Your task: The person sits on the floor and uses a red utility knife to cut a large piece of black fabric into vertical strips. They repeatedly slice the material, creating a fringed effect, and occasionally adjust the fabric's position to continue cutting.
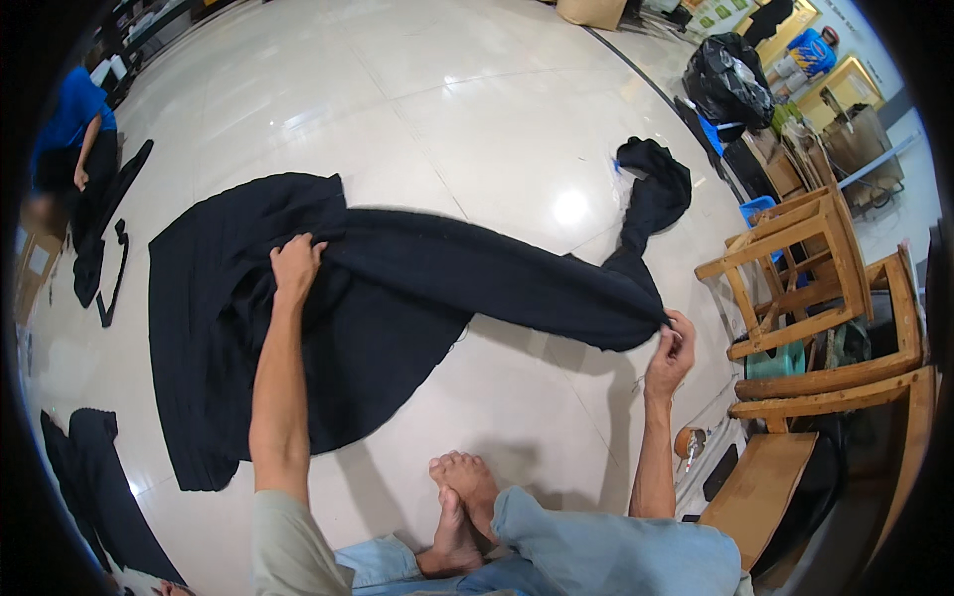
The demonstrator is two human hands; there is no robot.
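A black cloth garment (pixel 388 348) lies spread over the pale tiled floor. Its wide body is on the left, and one long sleeve (pixel 497 263) stretches to the right. My left hand (pixel 296 266) grips the cloth where the sleeve meets the body, fingers curled into the fabric. At the sleeve's right side, my right hand (pixel 673 356) pinches the edge of the cloth between thumb and fingers. Beyond that hand, a twisted length of black cloth (pixel 656 194) trails away to the far right.
Wooden stools (pixel 795 268) stand along the right, near a black plastic bag (pixel 728 79). A person in a blue top (pixel 84 109) sits at the far left by other black cloth pieces (pixel 94 228). More black cloth (pixel 104 497) lies at the near left. My bare feet (pixel 465 492) rest in front.
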